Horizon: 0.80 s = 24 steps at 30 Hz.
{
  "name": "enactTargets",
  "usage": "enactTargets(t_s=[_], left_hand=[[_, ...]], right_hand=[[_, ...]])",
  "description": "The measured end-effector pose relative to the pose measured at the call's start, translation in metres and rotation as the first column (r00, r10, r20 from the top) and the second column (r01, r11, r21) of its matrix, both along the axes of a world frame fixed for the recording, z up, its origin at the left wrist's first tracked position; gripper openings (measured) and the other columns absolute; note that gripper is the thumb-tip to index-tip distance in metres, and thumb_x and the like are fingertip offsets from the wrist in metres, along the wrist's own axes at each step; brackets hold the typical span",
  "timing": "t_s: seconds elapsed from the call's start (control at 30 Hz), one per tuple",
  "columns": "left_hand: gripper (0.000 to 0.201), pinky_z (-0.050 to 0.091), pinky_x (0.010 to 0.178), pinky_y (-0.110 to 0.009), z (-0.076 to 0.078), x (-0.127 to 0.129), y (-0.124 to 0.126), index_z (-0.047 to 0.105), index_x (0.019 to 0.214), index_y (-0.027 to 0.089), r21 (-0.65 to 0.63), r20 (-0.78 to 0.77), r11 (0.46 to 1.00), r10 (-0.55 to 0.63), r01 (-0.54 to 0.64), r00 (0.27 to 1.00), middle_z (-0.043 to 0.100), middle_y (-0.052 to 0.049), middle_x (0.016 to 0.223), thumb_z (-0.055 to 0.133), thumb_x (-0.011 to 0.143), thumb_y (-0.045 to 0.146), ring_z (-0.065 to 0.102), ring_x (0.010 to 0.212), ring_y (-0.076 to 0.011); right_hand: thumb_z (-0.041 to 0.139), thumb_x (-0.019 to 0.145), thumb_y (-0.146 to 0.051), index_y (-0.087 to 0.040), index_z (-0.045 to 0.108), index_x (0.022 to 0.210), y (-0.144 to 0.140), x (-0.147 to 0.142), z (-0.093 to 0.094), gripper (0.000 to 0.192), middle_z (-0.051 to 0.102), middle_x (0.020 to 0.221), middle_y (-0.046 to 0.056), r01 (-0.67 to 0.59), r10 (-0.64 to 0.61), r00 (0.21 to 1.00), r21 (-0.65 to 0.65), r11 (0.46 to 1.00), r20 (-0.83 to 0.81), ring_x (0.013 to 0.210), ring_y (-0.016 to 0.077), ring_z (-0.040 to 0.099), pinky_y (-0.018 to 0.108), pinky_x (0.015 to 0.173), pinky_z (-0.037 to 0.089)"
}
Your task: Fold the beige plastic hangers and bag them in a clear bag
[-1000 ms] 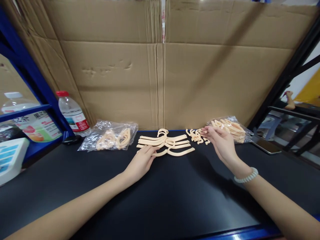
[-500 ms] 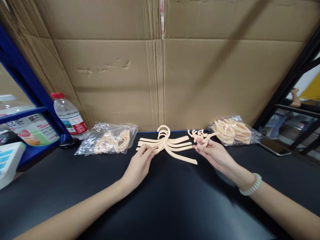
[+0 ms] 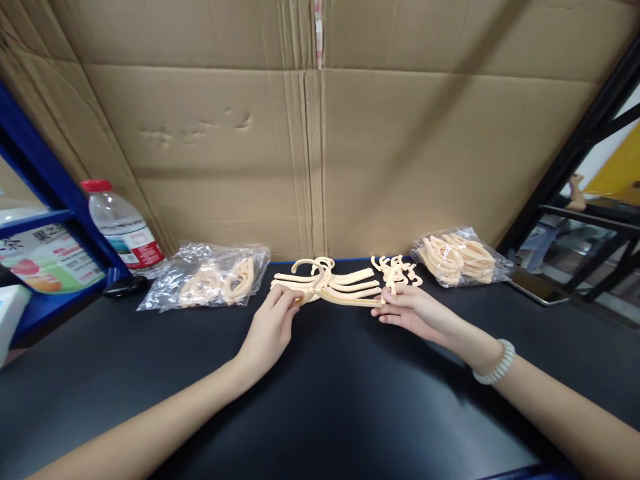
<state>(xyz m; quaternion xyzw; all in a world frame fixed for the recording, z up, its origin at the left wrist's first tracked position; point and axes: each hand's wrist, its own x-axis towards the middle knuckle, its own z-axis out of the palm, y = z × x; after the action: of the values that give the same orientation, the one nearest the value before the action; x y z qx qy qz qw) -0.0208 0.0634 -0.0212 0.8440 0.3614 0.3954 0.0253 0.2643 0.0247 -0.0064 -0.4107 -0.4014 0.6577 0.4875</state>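
At my bench, my left hand (image 3: 270, 327) pinches one end of a thin cream plastic hanger (image 3: 335, 298) while my right hand (image 3: 411, 312) closes its fingertips on the other end — the piece spans the gap between my two hands, just off the black tabletop (image 3: 320, 400). Right behind it, touching or nearly so, lies the fanned stack of matching hangers (image 3: 340, 280), their hooks curling up just beyond my left fingertips. A scatter of small clips (image 3: 397, 270) sits just past my right fingertips; whether my right fingers also hold one of these, I cannot tell.

I judge the hanger light and springy rather than stiff: the arm is slender and would bow if I squeezed or twisted hard, and the smooth plastic looks a little slippery. The thin tips seem the weakest spots, so the safer hold looks to be where the arm thickens near the hook, with a light pinch at the end only to steer.

Further out from my left hand lies a clear bag (image 3: 210, 283) of similar pieces, with a water bottle (image 3: 123, 227) beyond it; a second clear bag (image 3: 460, 257) rests beyond my right hand — all against a cardboard wall (image 3: 320, 147).
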Motion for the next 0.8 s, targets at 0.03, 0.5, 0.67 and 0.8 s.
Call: enactTargets(t_s=[0.03, 0.5, 0.67, 0.8], left_hand=[[0.022, 0.049, 0.077, -0.03, -0.0001, 0.0001, -0.0001, 0.053, 0.097, 0.02, 0.003, -0.001, 1.0, -0.001, 0.001, 1.0, 0.053, -0.005, 0.093, 0.038, 0.087, 0.007, 0.055, 0.086, -0.0181], [0.02, 0.049, 0.077, -0.029, -0.0012, -0.0002, 0.0008, 0.053, 0.096, 0.021, 0.025, -0.004, 1.0, 0.008, -0.008, 1.0, 0.054, -0.004, 0.094, 0.041, 0.087, 0.008, 0.056, 0.086, -0.018], [0.019, 0.05, 0.076, -0.03, -0.0004, 0.0, 0.0007, 0.054, 0.094, 0.021, 0.027, 0.004, 1.0, 0.002, -0.002, 1.0, 0.055, -0.005, 0.093, 0.041, 0.086, 0.009, 0.057, 0.087, -0.0187], [0.02, 0.049, 0.077, -0.031, -0.0007, -0.0006, 0.0007, 0.056, 0.096, 0.021, 0.002, -0.001, 1.0, -0.008, 0.008, 1.0, 0.057, -0.005, 0.093, 0.041, 0.087, 0.011, 0.057, 0.085, -0.0192]], right_hand=[[0.079, 0.071, -0.03, -0.016, 0.06, 0.073, -0.0001, -0.0006, 0.0, 0.023, 0.064, 0.081, 0.004, 0.0, 0.0, 1.0, -0.004, 1.0, -0.004, 0.082, 0.02, 0.066, 0.03, 0.074, 0.053], [0.082, 0.066, -0.026, -0.014, 0.064, 0.073, 0.0006, 0.0012, -0.0017, 0.023, 0.061, 0.074, 0.001, 0.049, -0.049, 0.999, -0.004, 0.999, -0.022, 0.072, 0.0116, 0.06, 0.025, 0.072, 0.051], [0.079, 0.071, -0.032, -0.016, 0.067, 0.081, 0.0008, 0.0048, -0.0013, 0.022, 0.065, 0.09, 0.005, 0.072, -0.072, 0.996, 0.005, 0.997, 0.044, 0.087, 0.0152, 0.062, 0.027, 0.077, 0.051], [0.08, 0.069, -0.031, -0.017, 0.068, 0.083, 0.0003, 0.0024, -0.004, 0.023, 0.067, 0.088, 0.005, 0.049, -0.049, 0.999, -0.006, 0.999, 0.019, 0.086, 0.0157, 0.063, 0.028, 0.079, 0.052]])
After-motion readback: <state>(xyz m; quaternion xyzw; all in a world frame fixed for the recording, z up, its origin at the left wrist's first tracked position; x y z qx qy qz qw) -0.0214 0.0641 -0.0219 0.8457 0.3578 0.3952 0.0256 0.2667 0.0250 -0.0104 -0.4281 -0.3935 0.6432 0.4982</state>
